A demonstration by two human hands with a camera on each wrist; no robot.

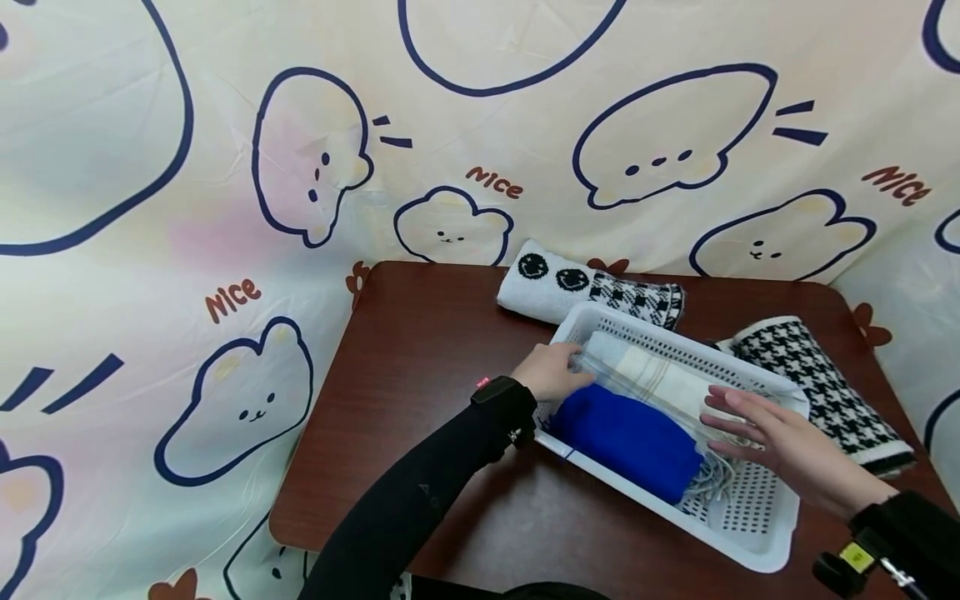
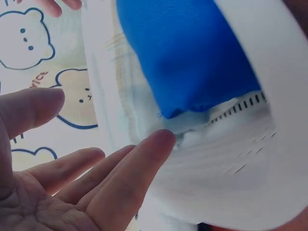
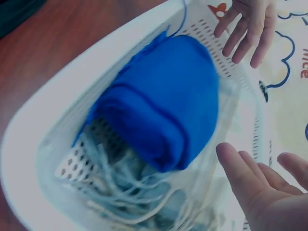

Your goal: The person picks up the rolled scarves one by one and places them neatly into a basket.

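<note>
A white perforated plastic basket (image 1: 660, 512) sits at an angle on the table. In its near side lies a rolled blue scarf (image 1: 626, 433), a smooth bundle in the right wrist view. Behind it, a pale plaid scarf (image 1: 637, 367) lies along the far side, its light fringe spilling out past the blue roll's right end. My left hand (image 1: 553, 372) is over the basket's left end, fingers extended close to both scarves. Above the right part of the basket hovers my right hand (image 1: 780, 442), fingers straight and spread. Neither hand holds anything.
Behind the basket lies a rolled white cloth (image 1: 555, 287) with black smiley faces and a checkered end. A black-and-white houndstooth cloth (image 1: 825, 392) is to the right of the basket. The brown table (image 1: 420, 358) meets a cartoon-printed curtain (image 1: 450, 150) at the back.
</note>
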